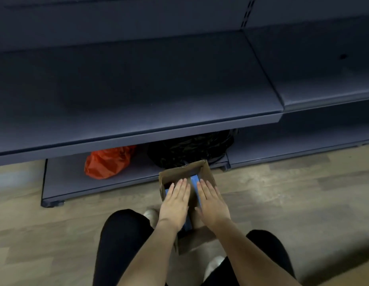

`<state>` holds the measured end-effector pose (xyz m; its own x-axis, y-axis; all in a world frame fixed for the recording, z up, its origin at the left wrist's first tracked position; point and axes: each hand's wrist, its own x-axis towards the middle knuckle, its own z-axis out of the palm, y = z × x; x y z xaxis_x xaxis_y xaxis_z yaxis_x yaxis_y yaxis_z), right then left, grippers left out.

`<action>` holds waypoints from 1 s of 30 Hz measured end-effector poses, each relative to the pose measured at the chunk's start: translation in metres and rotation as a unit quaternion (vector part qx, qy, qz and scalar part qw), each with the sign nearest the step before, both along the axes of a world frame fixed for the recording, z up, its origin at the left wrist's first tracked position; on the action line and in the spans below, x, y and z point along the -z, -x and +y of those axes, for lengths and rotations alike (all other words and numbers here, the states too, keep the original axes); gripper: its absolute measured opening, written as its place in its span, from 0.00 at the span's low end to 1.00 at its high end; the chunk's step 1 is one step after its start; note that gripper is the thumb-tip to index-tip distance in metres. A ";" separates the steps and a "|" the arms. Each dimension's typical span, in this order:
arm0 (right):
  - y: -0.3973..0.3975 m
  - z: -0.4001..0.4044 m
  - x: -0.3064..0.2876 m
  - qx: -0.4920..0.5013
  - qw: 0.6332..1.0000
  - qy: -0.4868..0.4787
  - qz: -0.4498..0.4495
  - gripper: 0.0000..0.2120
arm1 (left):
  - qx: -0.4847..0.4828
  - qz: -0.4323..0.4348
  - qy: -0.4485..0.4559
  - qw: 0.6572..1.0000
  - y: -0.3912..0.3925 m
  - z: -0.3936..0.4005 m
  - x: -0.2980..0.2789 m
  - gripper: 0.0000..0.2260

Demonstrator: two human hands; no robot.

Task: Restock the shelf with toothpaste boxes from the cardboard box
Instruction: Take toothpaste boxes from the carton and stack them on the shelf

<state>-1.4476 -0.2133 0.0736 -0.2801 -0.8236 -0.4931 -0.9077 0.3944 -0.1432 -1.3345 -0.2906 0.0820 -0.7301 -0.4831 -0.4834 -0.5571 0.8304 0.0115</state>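
Note:
An open cardboard box (180, 172) stands on the floor between my knees, in front of the shelving. Blue toothpaste boxes (194, 179) show inside it, partly hidden by my hands. My left hand (175, 203) lies flat over the left side of the box, fingers extended and close together. My right hand (212, 203) lies flat over the right side in the same pose. Neither hand visibly grips anything. The dark grey shelf (138, 129) above the box is bare.
On the bottom shelf board (61, 182) lie an orange plastic bag (109, 162) and a black plastic bag (189, 149), just behind the box. A second shelf section (324, 87) adjoins at the right. The floor (293, 193) is wood-patterned.

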 end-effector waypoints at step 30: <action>0.000 -0.023 0.299 0.215 0.969 -0.068 -0.100 0.29 | 0.057 -0.160 -0.075 0.983 0.059 -0.011 0.289 0.24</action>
<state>-1.4474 -0.2359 -0.2256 -0.4702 -0.5762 -0.6685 -0.6150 0.7572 -0.2200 -1.3930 -0.3019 -0.2070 -0.5744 -0.3132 -0.7563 -0.4565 0.8895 -0.0216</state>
